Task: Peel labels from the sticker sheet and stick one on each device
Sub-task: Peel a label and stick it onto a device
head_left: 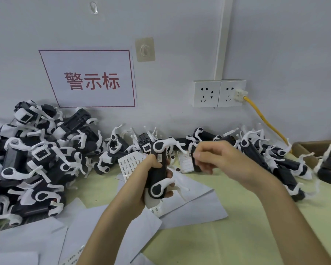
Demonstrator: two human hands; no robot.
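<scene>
At the middle of the table, just in front of the back edge, the left hand grips one black device upright, fingers wrapped round its body and the thumb lying against a small white label near its top. The right hand hovers just beside it, blurred, fingers curled with thumb and forefinger close together; whether they pinch anything cannot be told. The sticker sheet, printed with rows of small labels, lies flat just behind the left hand. A heap of devices in white wrapping covers the left part of the table, and more devices lie along the back edge towards the right corner, where a cardboard box stands. White sheets of paper lie spread over the front-left area. On the wall hang a red-lettered sign and two sockets, one with a yellow cable plugged in.
</scene>
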